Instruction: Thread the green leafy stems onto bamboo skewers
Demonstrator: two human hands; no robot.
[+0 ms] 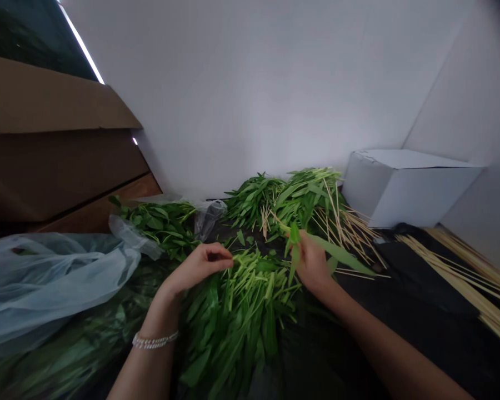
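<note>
In front of me lies a pile of long-leaved greens (254, 300), with pale cut stems pointing up toward the far side. My right hand (312, 261) is closed around a leafy green stalk (294, 250), and a long leaf (344, 256) of it sticks out to the right. At the upper left edge of the pile, my left hand (204, 265) has its thumb and fingertips pinched together. Whatever may be between those fingertips is too small to make out. A beaded bracelet (155, 340) circles the left wrist.
Two more heaps of greens (308, 194) rest by the wall, with thin wooden sticks (350, 230) beside them. Bagged greens (160, 222) and a clear plastic bag (54, 278) are on the left. A white box (414, 189), longer sticks (462, 289) and a cardboard box (58, 161) flank the area.
</note>
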